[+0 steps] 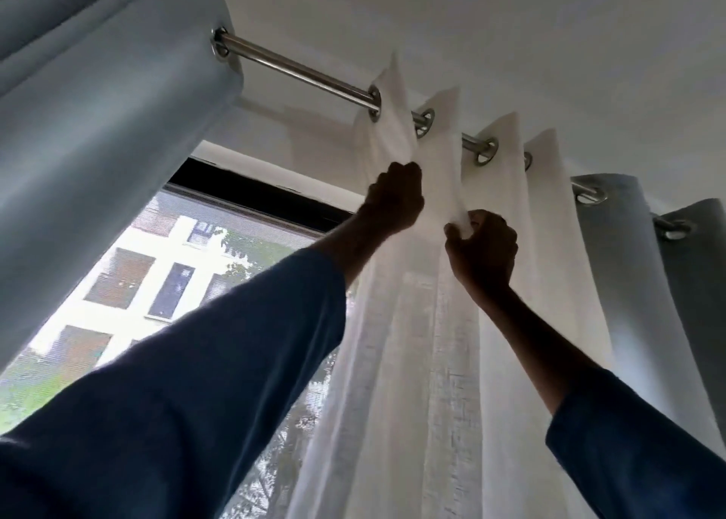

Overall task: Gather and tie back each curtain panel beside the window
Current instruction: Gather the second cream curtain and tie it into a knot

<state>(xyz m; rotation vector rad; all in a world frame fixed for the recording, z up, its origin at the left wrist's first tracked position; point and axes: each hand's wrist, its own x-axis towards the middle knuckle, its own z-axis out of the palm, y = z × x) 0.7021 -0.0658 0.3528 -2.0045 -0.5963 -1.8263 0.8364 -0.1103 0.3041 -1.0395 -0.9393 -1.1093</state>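
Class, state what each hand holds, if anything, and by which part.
Both hold the white sheer curtain, high up just below its eyelets: the left hand grips the fold at its window-side edge, the right hand pinches the next fold.

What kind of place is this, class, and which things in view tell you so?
Probably a room in a home or flat: a metal curtain rod near the ceiling, a sheer white curtain, and a window facing another building.

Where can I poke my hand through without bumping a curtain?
Between the left blue curtain and the white sheer: bare rod above, uncovered window below. Rightward it is crowded: sheer folds, left hand and right hand gripping them, then the right blue curtain.
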